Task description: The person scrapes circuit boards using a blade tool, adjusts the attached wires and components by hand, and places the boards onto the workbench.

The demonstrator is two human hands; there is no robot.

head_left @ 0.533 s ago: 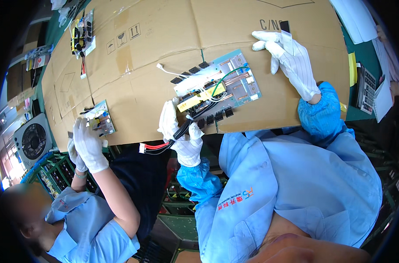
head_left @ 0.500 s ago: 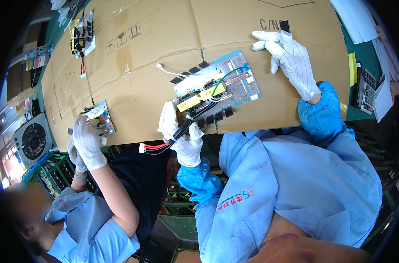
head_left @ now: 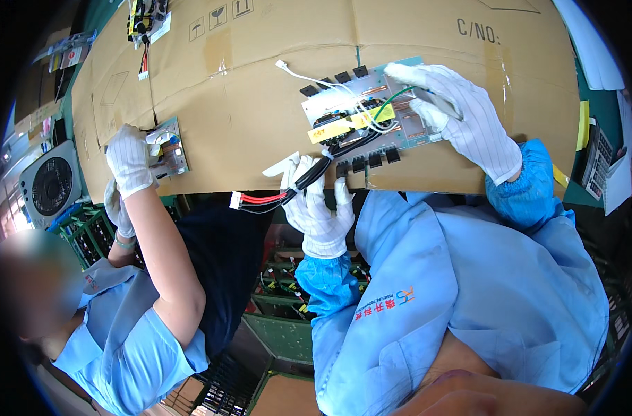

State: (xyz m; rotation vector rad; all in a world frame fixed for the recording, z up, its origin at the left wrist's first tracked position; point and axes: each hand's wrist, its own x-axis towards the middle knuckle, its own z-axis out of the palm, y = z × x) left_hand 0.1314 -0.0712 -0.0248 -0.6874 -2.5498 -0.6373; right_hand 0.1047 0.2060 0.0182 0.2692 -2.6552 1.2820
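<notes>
A circuit board lies on the cardboard with a yellow-labelled transformer, black components along its edges, and white and green wires. My right hand, in a striped white glove and blue sleeve, covers the board's right end, fingers closed about it near the green wire. A dark, shiny strip shows between those fingers. My left hand, gloved too, sits palm up at the table's near edge, fingers curled round a black wire bundle. Its red leads end in a white connector. A thin white strip sticks out by the left fingertips.
At the left, a co-worker's gloved hand touches a smaller board. Another wired board lies far left. A fan stands beyond the table. A calculator and papers lie at the right.
My right hand has come down and left onto the board's right end; the black piece with clear tape at its fingers is now hidden. The whole view has shifted. My left hand stays by the wires.
</notes>
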